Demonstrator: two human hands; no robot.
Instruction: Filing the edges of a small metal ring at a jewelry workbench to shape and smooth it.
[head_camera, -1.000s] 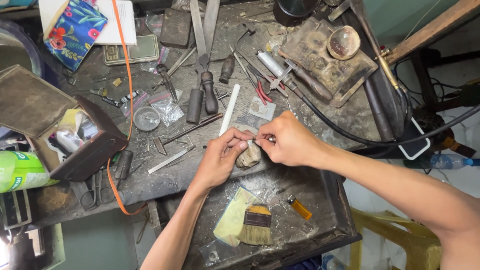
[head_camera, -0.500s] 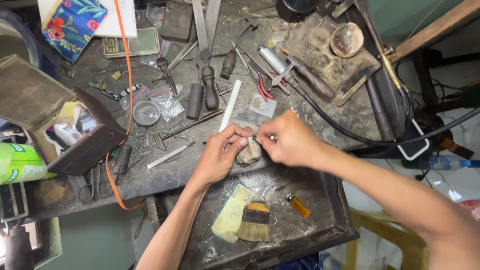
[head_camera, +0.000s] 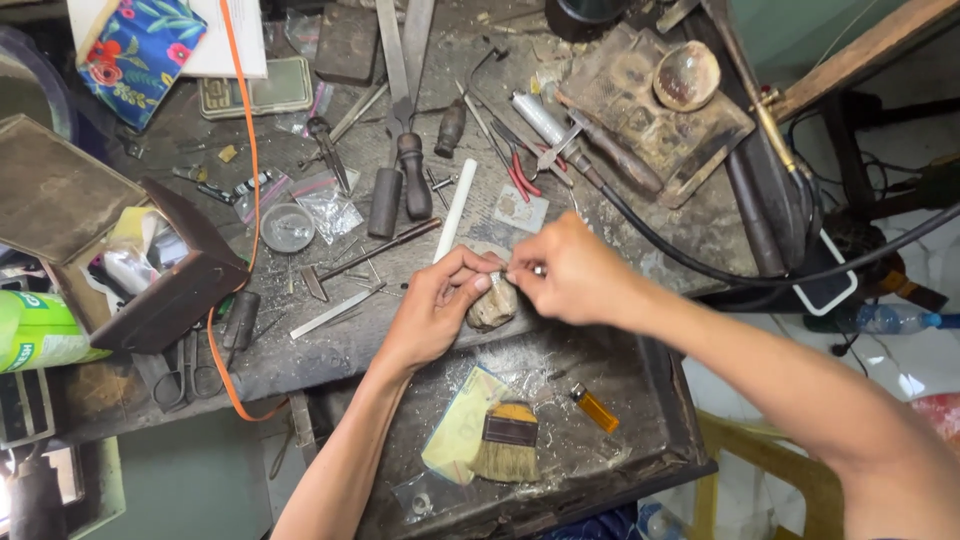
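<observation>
**Two hands pinched together at the bench edge**

We saw our left hand and right hand meet at frame centre, fingertips pinched on a tiny piece too small to make out, just above a pale stone-like lump at the workbench front edge. Tools crowded the bench above. Below, the open drawer held a brush and an orange lighter, with bare floor between them.
</observation>
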